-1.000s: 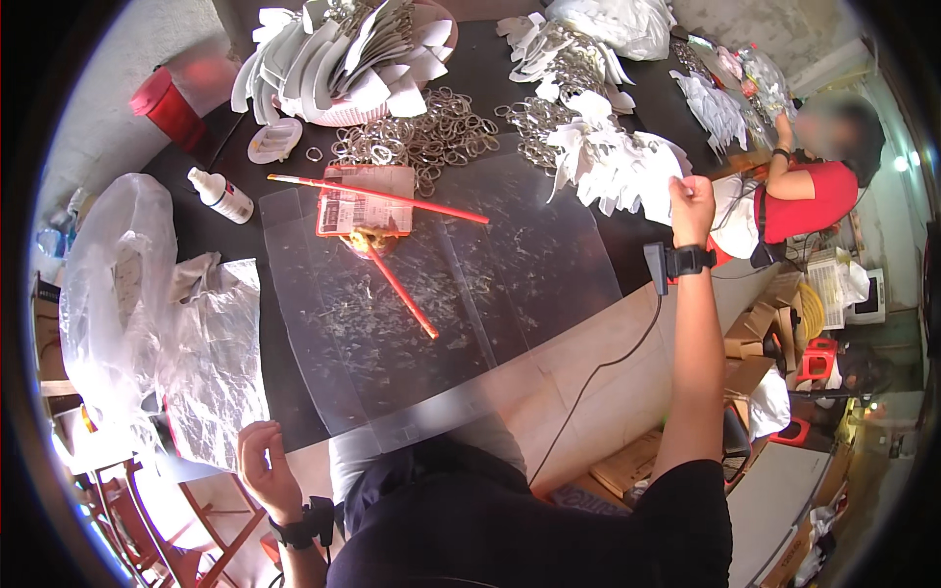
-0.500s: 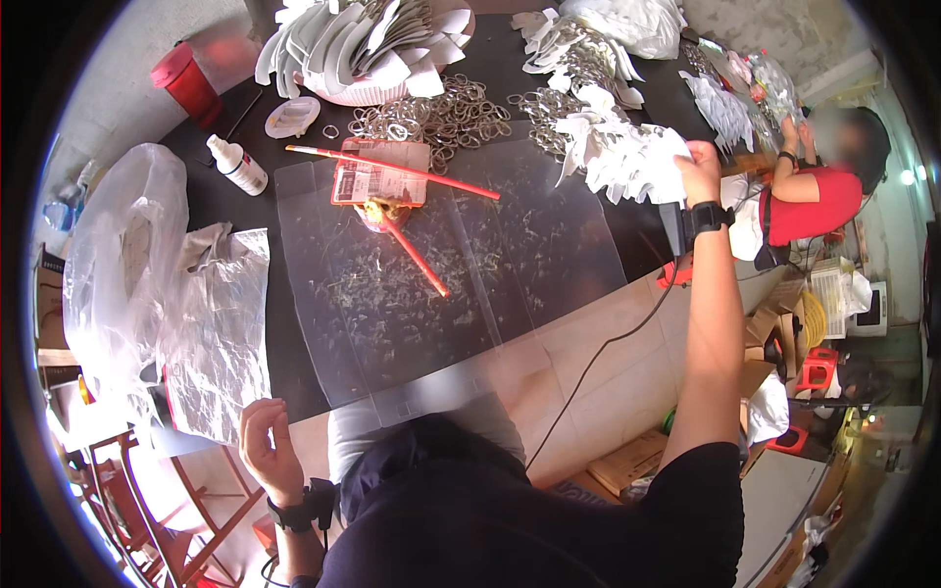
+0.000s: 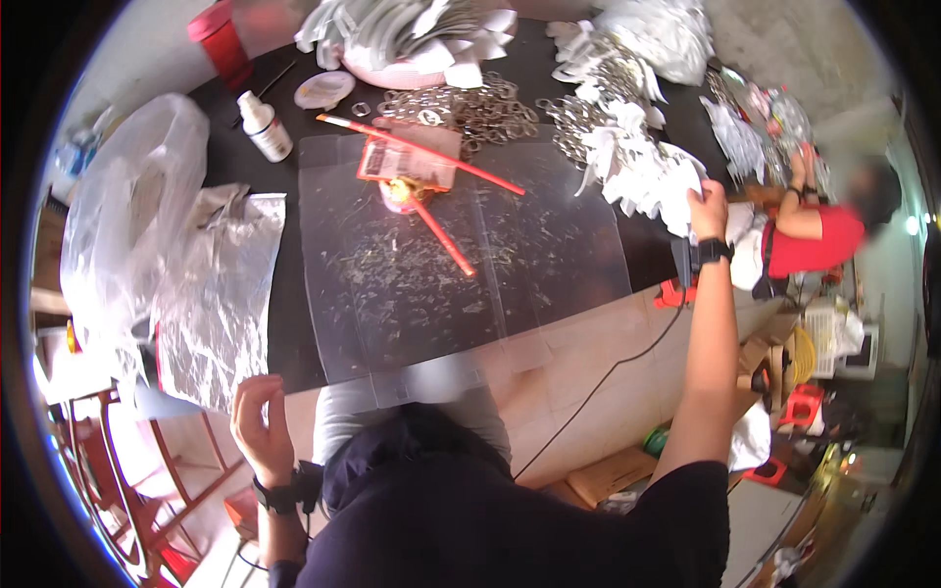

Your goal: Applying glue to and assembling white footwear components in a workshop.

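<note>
Pretty bright, kinda soft all over; white tags (image 3: 637, 176) nearly blown out, glare on the silvery bag (image 3: 221, 318), fisheye bending edges into black.

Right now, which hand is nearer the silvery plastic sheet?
Left. The left hand is by the lower corner of the silvery plastic sheet; the right hand is across the table, at the white pieces.

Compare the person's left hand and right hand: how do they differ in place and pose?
The left hand is by the silvery sheet with nothing visible in it; the right hand is at the edge of the white pieces, its grip unclear. The left hand is close to the body; the right hand is at the end of an outstretched arm. Both are bare, with dark wrist straps.
</note>
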### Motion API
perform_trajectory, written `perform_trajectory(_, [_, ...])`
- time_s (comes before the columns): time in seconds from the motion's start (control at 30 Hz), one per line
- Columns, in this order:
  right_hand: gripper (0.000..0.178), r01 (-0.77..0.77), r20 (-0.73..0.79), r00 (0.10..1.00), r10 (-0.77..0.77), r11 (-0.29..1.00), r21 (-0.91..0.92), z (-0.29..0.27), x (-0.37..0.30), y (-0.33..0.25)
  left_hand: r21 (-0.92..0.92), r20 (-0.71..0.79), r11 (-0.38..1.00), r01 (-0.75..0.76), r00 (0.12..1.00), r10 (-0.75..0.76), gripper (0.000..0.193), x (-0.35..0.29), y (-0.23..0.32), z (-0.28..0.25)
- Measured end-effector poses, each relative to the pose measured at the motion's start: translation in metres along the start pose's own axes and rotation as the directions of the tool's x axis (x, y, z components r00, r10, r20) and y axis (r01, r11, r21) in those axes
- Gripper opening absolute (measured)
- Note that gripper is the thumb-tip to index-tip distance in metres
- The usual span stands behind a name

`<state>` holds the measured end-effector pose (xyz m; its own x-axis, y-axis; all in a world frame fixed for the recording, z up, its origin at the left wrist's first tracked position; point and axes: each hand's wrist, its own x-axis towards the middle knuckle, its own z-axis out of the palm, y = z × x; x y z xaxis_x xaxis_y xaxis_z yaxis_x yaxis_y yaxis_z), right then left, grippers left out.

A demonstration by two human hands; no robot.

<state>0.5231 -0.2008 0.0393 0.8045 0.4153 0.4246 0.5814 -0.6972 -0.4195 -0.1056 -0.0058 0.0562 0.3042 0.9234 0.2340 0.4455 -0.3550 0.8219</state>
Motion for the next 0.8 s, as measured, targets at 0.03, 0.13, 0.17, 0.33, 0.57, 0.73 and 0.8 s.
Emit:
perform_trajectory(0.03, [0.034, 0.088, -0.065, 0.994, -0.088, 0.996, -0.001, -0.002, -0.003, -0.004, 0.039, 0.049, 0.999, -0.027, 0.998, 0.025, 0.008, 0.002, 0.004, -0.002])
perform_trajectory(0.13, [0.039, 0.315, -0.171, 0.927, -0.333, 0.941, -0.124, -0.023, -0.014, -0.027, 0.087, 0.117, 0.993, -0.075, 0.991, 0.065, 0.011, 0.005, 0.011, -0.006])
perform_trajectory(0.17, [0.040, 0.359, -0.152, 0.912, -0.382, 0.919, -0.163, -0.032, -0.018, -0.036, 0.075, 0.125, 0.994, -0.082, 0.990, 0.073, 0.011, 0.003, 0.012, -0.007])
perform_trajectory(0.33, [0.032, 0.377, 0.003, 0.925, -0.379, 0.919, -0.113, -0.066, -0.052, -0.074, 0.018, 0.207, 0.990, -0.137, 0.970, 0.131, 0.011, -0.016, 0.005, -0.014])
perform_trajectory(0.57, [0.021, 0.357, 0.114, 0.922, -0.371, 0.926, 0.123, -0.065, -0.080, -0.115, 0.005, 0.204, 0.991, -0.133, 0.970, 0.129, 0.011, -0.039, -0.011, -0.037])
perform_trajectory(0.73, [0.018, 0.492, 0.109, 0.861, -0.497, 0.868, 0.071, -0.063, -0.048, -0.150, 0.000, 0.178, 1.000, -0.029, 0.984, 0.028, 0.010, -0.041, -0.016, -0.041])
perform_trajectory(0.8, [0.018, 0.511, 0.087, 0.853, -0.514, 0.858, 0.054, -0.057, -0.017, -0.155, 0.010, 0.172, 1.000, -0.010, 0.985, 0.009, 0.010, -0.040, -0.017, -0.038])
